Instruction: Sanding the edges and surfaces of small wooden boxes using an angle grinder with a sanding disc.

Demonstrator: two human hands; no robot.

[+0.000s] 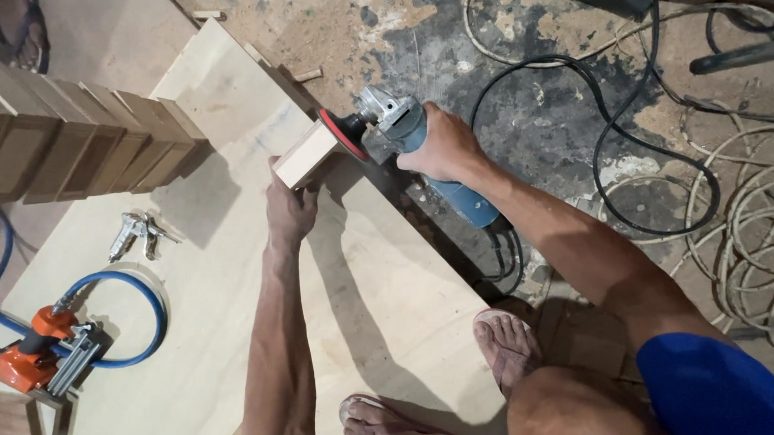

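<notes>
Left hand [288,209] gripping what I take for a small wooden block [306,155] at the plywood sheet's [356,298] far edge, right hand [440,144] wrapped around a blue angle grinder [418,145], red disc [342,133] against the block's end, bare plywood open toward me, nail gun [36,351] well left, cables [749,225] crowding the right floor.

Two bare hands are at work: the left hand [290,212] and the right hand [440,144]. There is one small pale wooden block [305,157] and one blue-bodied angle grinder with a red sanding disc [418,145]. One large pale plywood sheet [231,279] carries one orange pneumatic nail gun [36,351], one blue coiled air hose [140,297] and one small silver air blow gun [134,235]. About seven brown wooden panels [74,146] lean in a row. Two feet in sandals [449,382] show.
</notes>
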